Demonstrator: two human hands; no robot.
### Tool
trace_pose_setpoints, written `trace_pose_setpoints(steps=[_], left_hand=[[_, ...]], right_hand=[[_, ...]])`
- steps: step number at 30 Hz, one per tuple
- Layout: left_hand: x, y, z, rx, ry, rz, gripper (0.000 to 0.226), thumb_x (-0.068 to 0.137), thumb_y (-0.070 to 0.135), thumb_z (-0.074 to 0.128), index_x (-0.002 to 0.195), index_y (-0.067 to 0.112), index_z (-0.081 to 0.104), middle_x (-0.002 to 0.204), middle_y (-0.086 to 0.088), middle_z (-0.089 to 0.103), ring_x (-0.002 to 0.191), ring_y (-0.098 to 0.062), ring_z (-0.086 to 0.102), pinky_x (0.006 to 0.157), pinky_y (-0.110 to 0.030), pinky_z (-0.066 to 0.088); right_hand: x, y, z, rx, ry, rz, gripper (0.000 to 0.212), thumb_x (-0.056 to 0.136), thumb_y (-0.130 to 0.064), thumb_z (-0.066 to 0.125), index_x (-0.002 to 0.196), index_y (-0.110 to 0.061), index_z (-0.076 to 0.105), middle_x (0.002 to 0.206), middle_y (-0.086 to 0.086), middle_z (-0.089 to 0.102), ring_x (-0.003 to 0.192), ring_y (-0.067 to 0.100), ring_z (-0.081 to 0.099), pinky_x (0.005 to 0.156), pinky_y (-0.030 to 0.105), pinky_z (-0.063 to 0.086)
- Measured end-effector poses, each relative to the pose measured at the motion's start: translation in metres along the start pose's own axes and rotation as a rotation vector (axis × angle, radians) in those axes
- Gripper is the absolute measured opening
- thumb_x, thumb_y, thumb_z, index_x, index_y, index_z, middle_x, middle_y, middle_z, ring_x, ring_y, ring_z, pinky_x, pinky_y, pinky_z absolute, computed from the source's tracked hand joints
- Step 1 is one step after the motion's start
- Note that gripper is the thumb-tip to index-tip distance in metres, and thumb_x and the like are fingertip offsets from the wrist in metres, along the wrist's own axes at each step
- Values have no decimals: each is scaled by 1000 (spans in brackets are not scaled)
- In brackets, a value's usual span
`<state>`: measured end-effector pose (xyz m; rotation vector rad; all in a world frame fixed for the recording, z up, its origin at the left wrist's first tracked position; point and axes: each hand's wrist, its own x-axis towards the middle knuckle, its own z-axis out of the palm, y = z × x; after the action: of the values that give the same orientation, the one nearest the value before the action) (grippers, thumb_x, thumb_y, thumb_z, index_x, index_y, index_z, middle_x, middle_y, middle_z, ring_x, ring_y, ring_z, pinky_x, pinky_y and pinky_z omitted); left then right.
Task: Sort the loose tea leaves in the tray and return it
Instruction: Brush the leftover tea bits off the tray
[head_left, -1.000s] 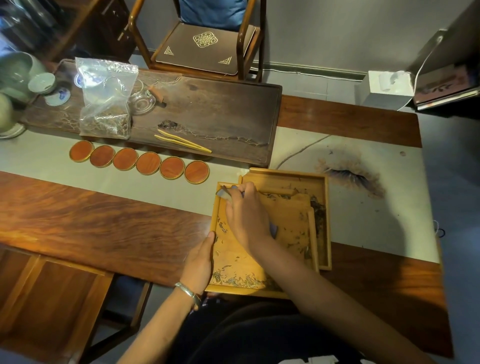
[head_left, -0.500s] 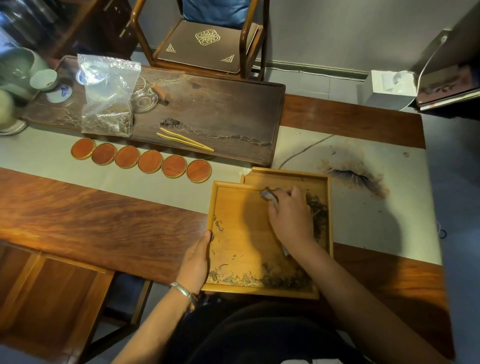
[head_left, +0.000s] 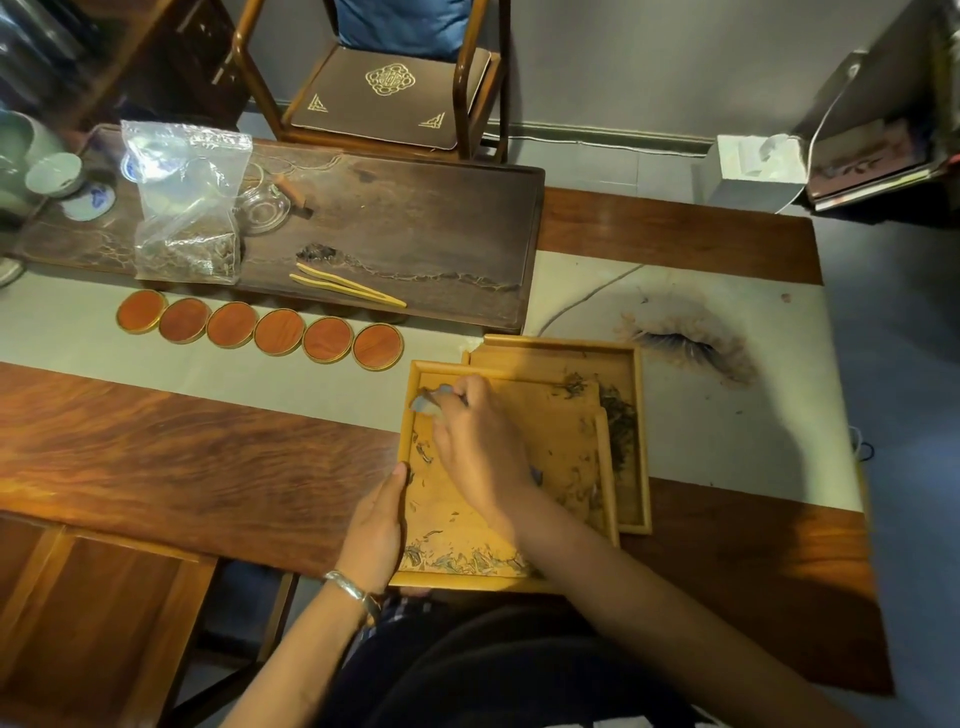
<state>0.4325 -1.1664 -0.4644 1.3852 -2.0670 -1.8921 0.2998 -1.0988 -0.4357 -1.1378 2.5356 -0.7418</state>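
Observation:
A light bamboo tray (head_left: 563, 452) lies at the table's near edge, overlapping a second bamboo tray (head_left: 636, 395) behind it on the right. Loose tea leaves (head_left: 618, 421) are heaped along the right side where the trays meet; more leaves (head_left: 457, 561) lie scattered along the front tray's near edge. My right hand (head_left: 480, 447) hovers over the front tray's far left part, shut on a small grey-blue tool (head_left: 428, 405) whose end shows past my fingers. My left hand (head_left: 376, 525) grips the tray's left rim; a silver bracelet sits on that wrist.
A dark wooden tea board (head_left: 415, 239) at the back carries a plastic bag of tea (head_left: 189, 208), bamboo tongs (head_left: 345, 285) and a glass dish (head_left: 265, 205). Several round red coasters (head_left: 260, 330) line the pale runner. A tissue box (head_left: 753, 171) stands far right, a chair (head_left: 384, 88) behind.
My right hand swept to the right across the front tray, pushing leaves toward the rear tray, and has now come back to the tray's far left. My left hand stayed on the rim.

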Motion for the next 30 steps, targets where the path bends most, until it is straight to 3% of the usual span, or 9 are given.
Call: trace_pose_setpoints(steps=[4,11,16,21,26,30], left_hand=[[-5,-4,-2,-9,10,-47,35,97,42,34,89,31,66,81,23,71,73,6,65,66,-18,40],[-5,-5,-8,36,71,-83,36,96,47,31,93,31,64,86,15,67,76,6,61,65,-16,37],[-3,-4,-12,52,67,-77,38,97,46,30,99,29,63,95,12,64,88,-1,57,69,-18,37],[-1,-5,-16,55,58,-100,39,97,48,29,104,30,63,99,12,64,94,-5,58,72,-21,38],[3,-2,-14,11,75,-150,40,96,49,32,100,27,65,96,7,68,89,-11,62,70,-26,40],[5,3,-9,13,78,-126,39,97,47,33,90,29,67,89,8,69,85,-9,63,68,-25,40]], right_hand=[[-5,30,-9,-43,67,114,29,96,-19,46,123,-13,55,116,5,46,95,17,50,73,23,41],[-14,70,-26,-10,99,275,25,95,-20,48,116,-13,61,113,5,47,101,19,49,74,29,48],[-12,86,-32,38,144,337,24,95,-20,49,114,-12,62,109,5,49,93,18,52,70,25,45],[-8,98,-40,207,177,422,30,95,-23,52,122,-13,60,112,6,50,88,7,43,74,18,34],[-7,66,-43,339,156,234,31,93,-29,56,121,-18,61,106,-3,50,83,-1,45,68,6,33],[0,25,-23,264,-49,-69,31,91,-23,56,121,-16,61,113,1,52,98,16,52,80,31,47]])
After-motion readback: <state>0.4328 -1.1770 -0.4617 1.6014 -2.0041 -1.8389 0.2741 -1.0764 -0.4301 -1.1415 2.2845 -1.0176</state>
